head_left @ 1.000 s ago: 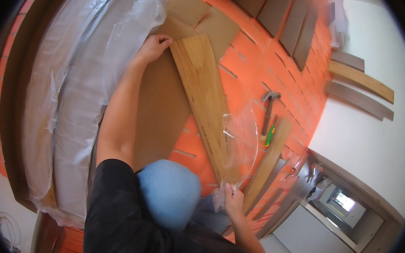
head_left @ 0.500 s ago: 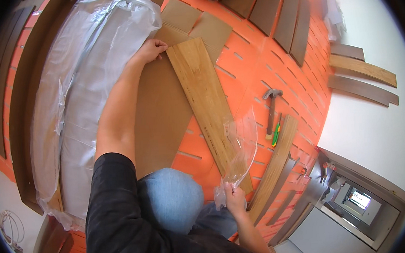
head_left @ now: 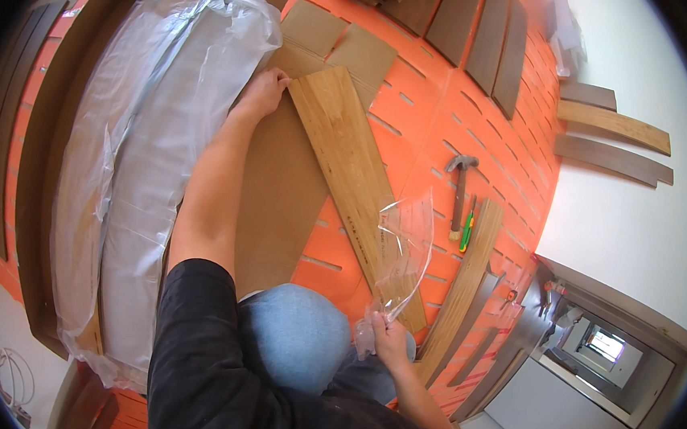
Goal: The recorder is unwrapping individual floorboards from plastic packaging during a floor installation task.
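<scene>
A long light-brown wooden plank (head_left: 342,146) lies slantwise in front of me, its far end on brown cardboard and its middle over the orange underlay. My left hand (head_left: 267,94) pinches the plank's far left corner with its fingertips; the thumb is mostly hidden. Down at the near end, my right hand (head_left: 389,340) is closed around a bunched piece of clear plastic film (head_left: 412,241). The film stands up from the fist in a curved, crinkled sheet, partly over the plank. Beside my left forearm lies a long pack wrapped in cloudy plastic (head_left: 151,177), inside an opened cardboard box (head_left: 41,262).
A hammer (head_left: 460,193) and a green-handled tool (head_left: 467,233) lie on the orange underlay (head_left: 426,139), right of the plank. Next to them runs a narrow wooden strip (head_left: 466,285). Dark planks (head_left: 493,41) lie at the far right, and several boards (head_left: 615,124) rest on a white surface.
The clear film has shifted and folded over slightly at its top, and my right hand has moved a little to the left. My left hand stays at the plank's corner.
</scene>
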`<state>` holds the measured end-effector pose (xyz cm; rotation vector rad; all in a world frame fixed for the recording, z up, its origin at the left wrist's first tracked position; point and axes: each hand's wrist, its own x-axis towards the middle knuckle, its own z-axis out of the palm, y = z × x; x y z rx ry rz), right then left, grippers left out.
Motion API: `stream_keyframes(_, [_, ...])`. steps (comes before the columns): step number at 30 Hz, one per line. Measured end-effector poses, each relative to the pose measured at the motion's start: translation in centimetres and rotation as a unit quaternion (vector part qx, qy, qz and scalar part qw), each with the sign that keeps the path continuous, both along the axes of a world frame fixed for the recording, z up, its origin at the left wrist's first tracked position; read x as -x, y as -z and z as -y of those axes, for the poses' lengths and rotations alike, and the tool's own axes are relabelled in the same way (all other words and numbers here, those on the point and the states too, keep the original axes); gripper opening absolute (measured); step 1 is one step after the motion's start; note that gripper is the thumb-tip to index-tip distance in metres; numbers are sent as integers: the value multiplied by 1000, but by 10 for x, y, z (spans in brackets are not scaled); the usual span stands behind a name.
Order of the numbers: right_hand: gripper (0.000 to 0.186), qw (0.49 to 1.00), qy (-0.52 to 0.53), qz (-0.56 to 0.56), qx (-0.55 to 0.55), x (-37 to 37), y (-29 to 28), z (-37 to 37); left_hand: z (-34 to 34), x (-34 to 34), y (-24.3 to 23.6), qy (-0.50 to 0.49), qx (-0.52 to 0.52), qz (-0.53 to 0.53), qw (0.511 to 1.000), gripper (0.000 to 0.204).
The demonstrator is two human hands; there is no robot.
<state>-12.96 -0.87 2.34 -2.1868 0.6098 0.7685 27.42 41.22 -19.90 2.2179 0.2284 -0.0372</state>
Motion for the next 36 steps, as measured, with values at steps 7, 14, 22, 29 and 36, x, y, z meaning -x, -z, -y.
stream_keyframes(7, [38,999,-27,19,6,-7,-10,-13,33,43,-9,-29,6,49,998,22])
stream_keyframes(14, [37,999,-48,23,7,-9,-11,-20,9,22,-7,-113,49,70,990,38])
stream_keyframes(22, [34,999,-47,7,-8,-8,-10,-20,5,3,-19,-79,113,-58,989,28])
stream_keyframes(29, [34,997,-79,8,19,2,0,-6,8,3,-27,-57,61,-29,996,25])
stream_keyframes(36, [34,997,-75,7,4,-9,-9,-18,0,-2,-33,-33,41,-71,996,25])
